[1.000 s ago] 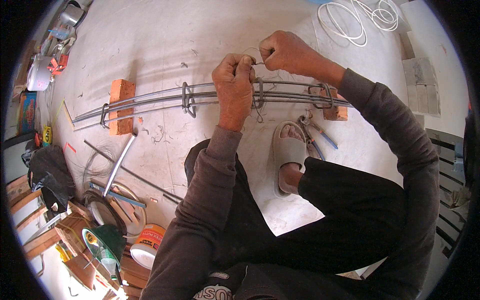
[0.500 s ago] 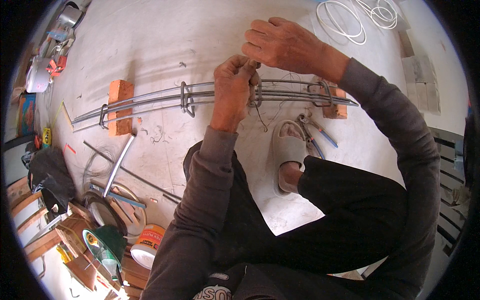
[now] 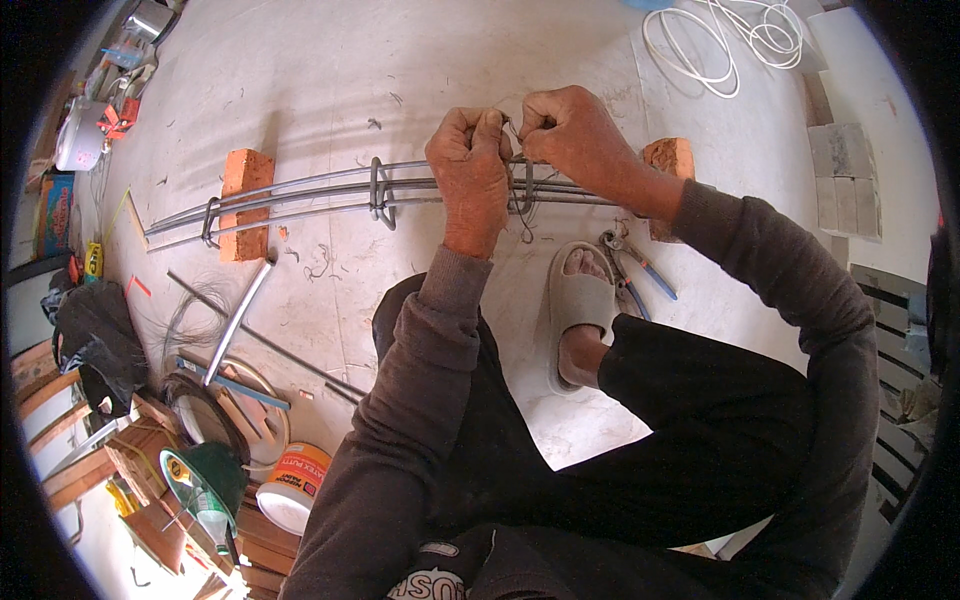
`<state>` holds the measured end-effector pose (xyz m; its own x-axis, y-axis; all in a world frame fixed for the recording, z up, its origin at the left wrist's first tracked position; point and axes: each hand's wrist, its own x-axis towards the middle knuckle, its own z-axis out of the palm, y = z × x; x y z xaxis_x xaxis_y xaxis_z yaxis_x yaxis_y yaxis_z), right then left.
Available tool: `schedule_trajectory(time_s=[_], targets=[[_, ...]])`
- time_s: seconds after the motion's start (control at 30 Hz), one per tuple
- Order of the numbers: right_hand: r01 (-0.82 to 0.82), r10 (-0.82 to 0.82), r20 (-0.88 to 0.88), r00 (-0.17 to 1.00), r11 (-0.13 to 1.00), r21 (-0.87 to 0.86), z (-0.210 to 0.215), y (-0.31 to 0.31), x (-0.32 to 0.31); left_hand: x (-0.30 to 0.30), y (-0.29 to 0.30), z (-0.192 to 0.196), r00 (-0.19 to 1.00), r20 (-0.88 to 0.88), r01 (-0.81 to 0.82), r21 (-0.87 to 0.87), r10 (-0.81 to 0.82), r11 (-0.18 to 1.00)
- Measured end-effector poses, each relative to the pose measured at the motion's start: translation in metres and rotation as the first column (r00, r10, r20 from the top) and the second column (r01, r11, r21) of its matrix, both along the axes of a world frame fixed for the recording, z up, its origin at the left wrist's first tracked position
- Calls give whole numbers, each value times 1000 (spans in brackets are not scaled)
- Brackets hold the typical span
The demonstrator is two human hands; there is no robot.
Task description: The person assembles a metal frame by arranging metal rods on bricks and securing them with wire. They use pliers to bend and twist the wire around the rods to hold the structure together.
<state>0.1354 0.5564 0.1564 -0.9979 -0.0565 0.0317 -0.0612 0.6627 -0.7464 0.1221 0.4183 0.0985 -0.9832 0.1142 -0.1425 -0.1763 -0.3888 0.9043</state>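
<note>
A bundle of long steel bars point(image 3: 310, 201) lies across two orange bricks, with bent stirrups point(image 3: 378, 190) around it. My left hand point(image 3: 468, 165) is closed over the bars, thumb and fingers pinching a thin tie wire point(image 3: 511, 125). Just to its right, my right hand point(image 3: 575, 130) is also closed, its fingertips at the same wire. Another stirrup point(image 3: 525, 188) shows below the hands, and a loose wire end hangs there. The fingertips hide part of the wire. Pincers point(image 3: 640, 272) with blue handles rest on the floor beside my sandalled foot point(image 3: 582, 300).
The left brick point(image 3: 245, 170) and right brick point(image 3: 668, 155) prop up the bars. White cable point(image 3: 700, 75) lies coiled at the far right, near grey blocks point(image 3: 845, 180). At the lower left are a metal tube point(image 3: 238, 322), a white-and-orange bucket point(image 3: 292, 490) and a green container point(image 3: 225, 480).
My right hand has come down and in toward the left hand, its fingers now at the wire. The left hand keeps its pinch near the same spot.
</note>
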Motion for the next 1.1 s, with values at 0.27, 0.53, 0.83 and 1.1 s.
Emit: schedule_trajectory(time_s=[0.27, 0.53, 0.83, 1.1], targets=[[-120, 207, -91, 974, 814, 569, 0, 19, -20, -1, -1, 1, 995, -10, 100, 10, -100, 995], [-15, 681, -245, 689, 352, 936, 16, 36, -31, -2, -10, 16, 934, 158, 313, 81, -322, 946], [-115, 518, -350, 781, 670, 733, 23, 15, -26, 0, -11, 10, 941, 201, 270, 35, -271, 962], [-174, 219, -193, 957, 959, 225, 3, -4, 6, -1, -9, 0, 968, 202, 134, 78, -147, 988]])
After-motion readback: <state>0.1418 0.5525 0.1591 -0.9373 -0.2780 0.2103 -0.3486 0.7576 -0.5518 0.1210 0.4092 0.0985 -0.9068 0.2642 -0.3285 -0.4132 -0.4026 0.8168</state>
